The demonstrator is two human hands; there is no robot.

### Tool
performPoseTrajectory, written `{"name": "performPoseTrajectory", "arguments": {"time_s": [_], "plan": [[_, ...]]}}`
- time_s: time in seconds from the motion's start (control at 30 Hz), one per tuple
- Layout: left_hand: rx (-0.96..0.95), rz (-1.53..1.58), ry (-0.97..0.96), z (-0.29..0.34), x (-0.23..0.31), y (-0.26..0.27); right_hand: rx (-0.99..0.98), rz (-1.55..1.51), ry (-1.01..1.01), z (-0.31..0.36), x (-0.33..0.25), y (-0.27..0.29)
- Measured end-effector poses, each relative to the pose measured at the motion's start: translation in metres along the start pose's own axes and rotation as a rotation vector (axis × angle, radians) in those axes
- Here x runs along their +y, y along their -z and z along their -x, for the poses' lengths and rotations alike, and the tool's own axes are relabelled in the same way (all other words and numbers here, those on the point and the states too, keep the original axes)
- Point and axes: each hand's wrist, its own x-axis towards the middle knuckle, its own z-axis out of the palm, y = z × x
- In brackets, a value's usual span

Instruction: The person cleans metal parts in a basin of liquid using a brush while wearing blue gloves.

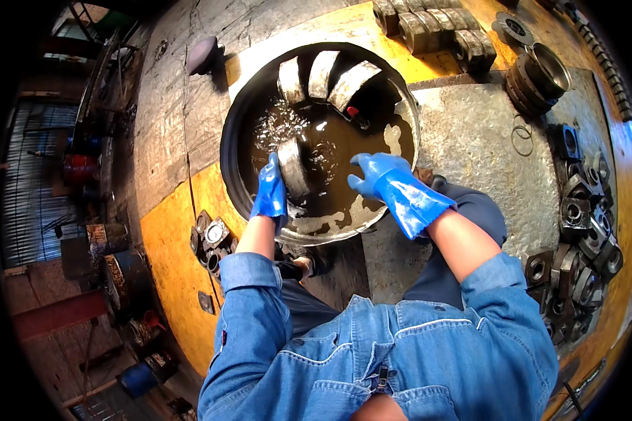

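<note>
Both my hands wear long blue rubber gloves. My left hand is closed on the side of a curved metal piece, which stands on edge partly in murky brown liquid. The liquid fills a round black tub between my knees. My right hand hovers over the tub's right side, fingers apart and curled, with nothing visible in it. Three similar curved metal pieces lean against the tub's far wall. Near them lies a small red-and-black object, its kind unclear.
Rows of grey metal blocks sit beyond the tub. Stacked rings stand at far right, above a heap of greasy metal parts. A smaller parts pile lies left of the tub. A dark rounded object stands farther left.
</note>
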Motion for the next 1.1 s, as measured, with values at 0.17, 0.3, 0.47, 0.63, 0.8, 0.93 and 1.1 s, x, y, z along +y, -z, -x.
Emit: {"name": "performPoseTrajectory", "arguments": {"time_s": [0.17,0.3,0.47,0.63,0.8,0.93,1.1], "plan": [[-0.003,-0.117,-0.057,0.011,-0.026,0.038,0.048,-0.326,0.147,-0.005,-0.011,-0.010],[0.125,-0.583,-0.369,0.037,-0.009,0.041,-0.139,-1.253,0.377,-0.005,-0.013,-0.019],[-0.085,-0.015,-0.274,0.089,0.000,-0.008,-0.387,-1.693,0.217,-0.006,-0.042,-0.057],[-0.240,0.307,-0.316,0.116,-0.013,-0.002,-0.363,-1.858,0.021,0.016,-0.126,-0.068],[-0.212,0.296,-0.377,0.089,-0.019,0.029,0.129,-0.984,0.774,0.039,-0.158,-0.068],[-0.178,0.310,-0.209,0.064,-0.009,0.057,0.306,-0.722,0.455,0.137,-0.106,-0.031],[-0.058,0.501,-0.102,0.014,-0.028,0.096,0.462,-1.188,0.606,0.234,-0.186,0.059]]}}
